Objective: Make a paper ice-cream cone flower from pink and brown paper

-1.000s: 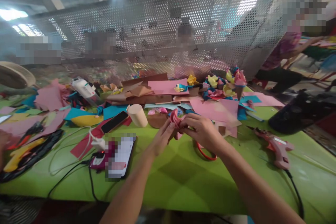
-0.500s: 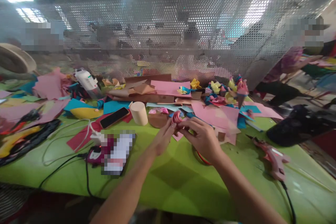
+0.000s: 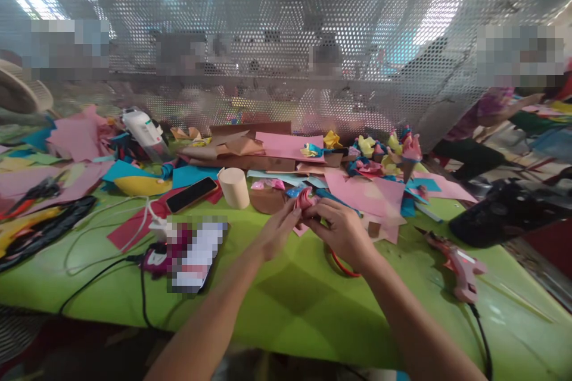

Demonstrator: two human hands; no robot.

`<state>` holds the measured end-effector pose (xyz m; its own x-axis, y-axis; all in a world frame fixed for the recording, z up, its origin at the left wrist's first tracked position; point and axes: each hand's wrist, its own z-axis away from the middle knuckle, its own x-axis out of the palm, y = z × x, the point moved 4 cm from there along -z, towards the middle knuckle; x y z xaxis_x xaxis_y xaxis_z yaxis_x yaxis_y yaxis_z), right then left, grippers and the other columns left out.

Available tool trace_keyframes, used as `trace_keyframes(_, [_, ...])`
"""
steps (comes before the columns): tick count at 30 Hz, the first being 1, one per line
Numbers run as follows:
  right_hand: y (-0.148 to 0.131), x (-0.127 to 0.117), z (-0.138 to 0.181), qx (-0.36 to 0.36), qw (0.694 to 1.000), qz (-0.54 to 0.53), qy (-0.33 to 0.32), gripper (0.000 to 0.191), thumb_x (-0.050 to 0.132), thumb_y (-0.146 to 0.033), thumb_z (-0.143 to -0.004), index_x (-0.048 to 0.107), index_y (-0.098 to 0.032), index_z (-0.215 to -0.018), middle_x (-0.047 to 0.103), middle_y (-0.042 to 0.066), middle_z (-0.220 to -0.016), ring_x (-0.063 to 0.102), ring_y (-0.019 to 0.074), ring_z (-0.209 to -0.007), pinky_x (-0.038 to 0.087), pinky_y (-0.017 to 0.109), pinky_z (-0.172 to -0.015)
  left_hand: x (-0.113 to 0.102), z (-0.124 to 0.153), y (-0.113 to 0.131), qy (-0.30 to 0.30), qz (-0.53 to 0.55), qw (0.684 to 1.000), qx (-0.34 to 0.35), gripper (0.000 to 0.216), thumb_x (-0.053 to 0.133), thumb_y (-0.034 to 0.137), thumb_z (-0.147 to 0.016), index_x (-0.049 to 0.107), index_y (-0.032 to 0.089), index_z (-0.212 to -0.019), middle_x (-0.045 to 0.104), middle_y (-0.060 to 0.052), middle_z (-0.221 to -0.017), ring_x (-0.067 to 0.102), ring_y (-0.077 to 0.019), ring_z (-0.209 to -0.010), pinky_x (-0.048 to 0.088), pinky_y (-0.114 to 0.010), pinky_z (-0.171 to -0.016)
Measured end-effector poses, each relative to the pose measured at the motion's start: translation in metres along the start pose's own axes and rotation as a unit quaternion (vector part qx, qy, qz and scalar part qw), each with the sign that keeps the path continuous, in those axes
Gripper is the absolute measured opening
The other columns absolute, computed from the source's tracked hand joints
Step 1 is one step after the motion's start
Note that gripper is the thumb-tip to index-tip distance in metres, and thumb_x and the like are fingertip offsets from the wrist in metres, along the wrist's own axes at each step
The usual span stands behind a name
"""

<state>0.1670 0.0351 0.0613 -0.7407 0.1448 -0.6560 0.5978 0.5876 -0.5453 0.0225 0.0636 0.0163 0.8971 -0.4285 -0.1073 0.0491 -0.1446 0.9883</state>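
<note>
Pinching a pink curled paper piece (image 3: 305, 197) from either side, the left hand (image 3: 277, 231) and right hand (image 3: 342, 231) meet low over the green surface (image 3: 290, 303), fingertips closed on it. A red ring (image 3: 345, 269) lies partly under the right wrist, and a brown disc (image 3: 267, 200) sits just beyond the left fingers. A beige paper cylinder (image 3: 235, 188) and a dark phone (image 3: 192, 194) lie further left, and a pink glue gun (image 3: 456, 261) lies well off to the right.
</note>
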Motion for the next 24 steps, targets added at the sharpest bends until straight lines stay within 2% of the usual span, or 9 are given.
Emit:
trace_keyframes(11, [-0.005, -0.003, 0.001, -0.026, 0.999, 0.023, 0.015, 0.018, 0.057, -0.018, -0.091, 0.074, -0.021, -0.086, 0.071, 0.005, -0.081, 0.066, 0.0185, -0.075, 0.049, 0.027, -0.067, -0.002, 0.003, 0.009, 0.018, -0.021, 1.000, 0.005, 0.049, 0.045, 0.052, -0.095, 0.059, 0.022, -0.132, 0.066, -0.001, -0.075, 0.057, -0.0161, -0.069, 0.046, -0.027, -0.068])
trace_keyframes(16, [-0.010, -0.004, 0.001, -0.050, 0.996, 0.070, 0.030, 0.018, 0.056, -0.017, -0.089, 0.073, -0.022, -0.085, 0.070, 0.005, -0.078, 0.064, 0.0178, -0.072, 0.047, 0.027, -0.065, -0.002, 0.002, 0.007, 0.022, -0.029, 0.999, -0.003, 0.046, 0.045, 0.050, -0.095, 0.062, 0.022, -0.127, 0.068, -0.001, -0.077, 0.057, -0.0157, -0.067, 0.045, -0.026, -0.064])
trace_keyframes(24, [-0.009, -0.006, 0.001, -0.038, 0.998, 0.039, 0.025, 0.019, 0.056, -0.016, -0.089, 0.073, -0.023, -0.085, 0.072, 0.004, -0.079, 0.066, 0.0182, -0.074, 0.050, 0.028, -0.069, -0.002, 0.001, 0.005, 0.018, -0.030, 0.999, 0.006, 0.045, 0.045, 0.050, -0.095, 0.062, 0.023, -0.126, 0.072, -0.003, -0.087, 0.060, -0.0165, -0.071, 0.047, -0.026, -0.064])
